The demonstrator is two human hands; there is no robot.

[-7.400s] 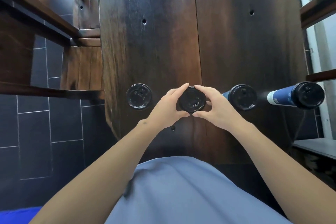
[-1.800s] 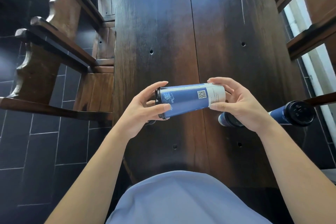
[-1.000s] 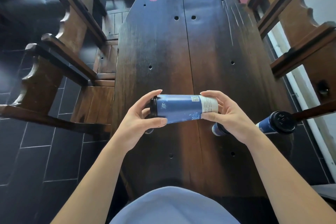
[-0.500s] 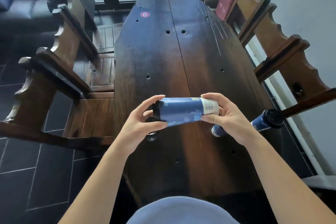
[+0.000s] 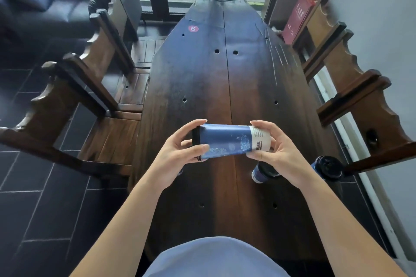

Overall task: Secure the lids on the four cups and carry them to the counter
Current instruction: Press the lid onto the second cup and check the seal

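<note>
Left hand (image 5: 177, 157) gripped the lid end of a blue cup (image 5: 229, 140), thumb on top & fingers curled round the black lid (image 5: 195, 141). Right hand (image 5: 276, 153) clasped the other end, the white base band, fingertips over the top and thumb underneath. Cup lay sideways betw. the 2 hands, held up off the dark wood table (image 5: 213, 87), lid pointing to the person's left.

Just below the right hand, partly hidden by it, stood a 2nd blue cup (image 5: 261, 174) on the table; only its lower part showed, so couldn't tell its lid. Further right of that hand, near the table edge, a 3rd cup (image 5: 326, 167) w/ a black lid on. Something dark peeked out under the left hand, too hidden to say what.

Beyond both hands the table ran away long & bare, w/ a red round sticker marked 6 (image 5: 193, 28) near the far end. Wooden benches (image 5: 94, 87) flanked it left & right, and a red box (image 5: 297, 18) stood far off past the right hand by the wall.
</note>
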